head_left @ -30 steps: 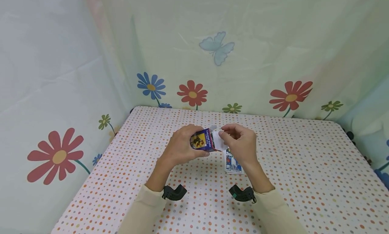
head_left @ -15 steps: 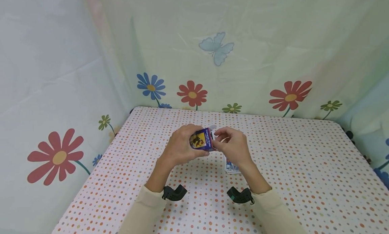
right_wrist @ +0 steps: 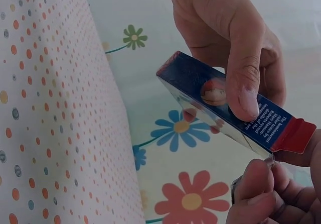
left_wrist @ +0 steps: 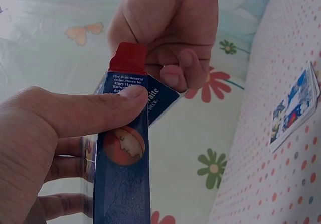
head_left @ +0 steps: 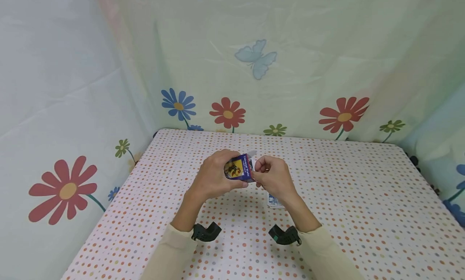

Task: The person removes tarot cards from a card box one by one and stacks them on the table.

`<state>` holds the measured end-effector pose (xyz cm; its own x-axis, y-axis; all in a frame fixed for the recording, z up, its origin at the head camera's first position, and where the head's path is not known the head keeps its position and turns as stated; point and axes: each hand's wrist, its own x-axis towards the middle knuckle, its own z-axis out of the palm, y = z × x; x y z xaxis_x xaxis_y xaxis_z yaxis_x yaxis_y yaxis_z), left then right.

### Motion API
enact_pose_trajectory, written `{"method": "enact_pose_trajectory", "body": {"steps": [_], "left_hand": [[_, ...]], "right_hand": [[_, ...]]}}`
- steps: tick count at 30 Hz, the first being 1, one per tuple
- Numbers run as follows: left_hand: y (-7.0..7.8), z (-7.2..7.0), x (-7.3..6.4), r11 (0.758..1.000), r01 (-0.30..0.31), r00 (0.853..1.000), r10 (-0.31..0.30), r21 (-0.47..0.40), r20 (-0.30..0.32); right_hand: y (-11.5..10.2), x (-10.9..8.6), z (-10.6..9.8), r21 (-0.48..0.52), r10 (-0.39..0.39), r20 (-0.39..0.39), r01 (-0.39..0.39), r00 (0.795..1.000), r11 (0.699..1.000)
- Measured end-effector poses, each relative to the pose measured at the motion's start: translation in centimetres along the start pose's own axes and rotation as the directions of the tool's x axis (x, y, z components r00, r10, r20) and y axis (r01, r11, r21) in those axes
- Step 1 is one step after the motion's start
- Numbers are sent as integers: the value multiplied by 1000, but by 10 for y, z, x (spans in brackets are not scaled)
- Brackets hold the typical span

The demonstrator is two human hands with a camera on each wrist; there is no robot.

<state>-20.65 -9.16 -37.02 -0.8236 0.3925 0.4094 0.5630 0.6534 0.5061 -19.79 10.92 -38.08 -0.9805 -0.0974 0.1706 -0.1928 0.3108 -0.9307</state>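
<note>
My left hand (head_left: 214,173) grips a dark blue tarot card box (head_left: 237,167), its thumb on one narrow side. The box lies tilted above the table, open end to the right. In the left wrist view a red side flap (left_wrist: 128,57) sticks out of that end. My right hand (head_left: 275,177) has its fingers curled at the opening and pinches a corner of the lettered front panel (left_wrist: 160,99), which stands out from the box side. A stack of picture cards (head_left: 274,201) lies on the table below, partly hidden by the right hand.
A white cloth with coloured dots covers the table (head_left: 348,199). Behind it hangs a pale curtain (head_left: 298,62) printed with flowers and a butterfly. A black band camera sits on each wrist.
My right hand has moved left to the box mouth, and the white paper it held there has gone mostly into the box. The left hand keeps its grip, nearly still.
</note>
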Motion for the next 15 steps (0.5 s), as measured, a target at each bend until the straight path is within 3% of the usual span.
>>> {"method": "enact_pose_trajectory", "body": {"steps": [15], "left_hand": [[-1, -2, 0, 1000, -7, 1000, 7, 8, -16]], "right_hand": [[1, 1, -10, 60, 51, 96, -57, 994, 997]]}}
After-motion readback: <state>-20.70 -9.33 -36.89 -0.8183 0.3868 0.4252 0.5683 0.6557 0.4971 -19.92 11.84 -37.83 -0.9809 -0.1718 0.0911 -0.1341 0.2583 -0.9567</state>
